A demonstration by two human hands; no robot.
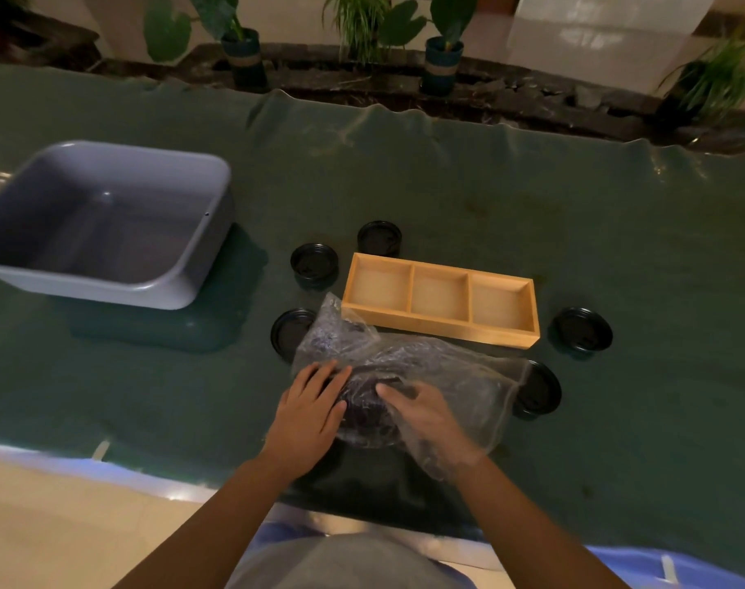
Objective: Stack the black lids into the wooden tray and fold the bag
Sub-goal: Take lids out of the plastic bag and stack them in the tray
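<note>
While the wooden tray [440, 303] sits with all three compartments bare, no stacking has begun. Five black lids [314, 264] lie loose on the counter [532, 206] around it: two off its far left end, one to the near left half under the bag, two off its right end, the nearer one touching the bag's edge. The clear plastic bag [409, 376] lies crumpled in front of the tray, with dark lids apparently inside. The left hand [309, 408] rests flat, fingers spread, on the bag; the right hand [426, 412] presses its top, whether pinching film cannot be told. The counter's near edge runs just behind both wrists. Open room lies right; a grey tub [103, 223] crowds the left.
</note>
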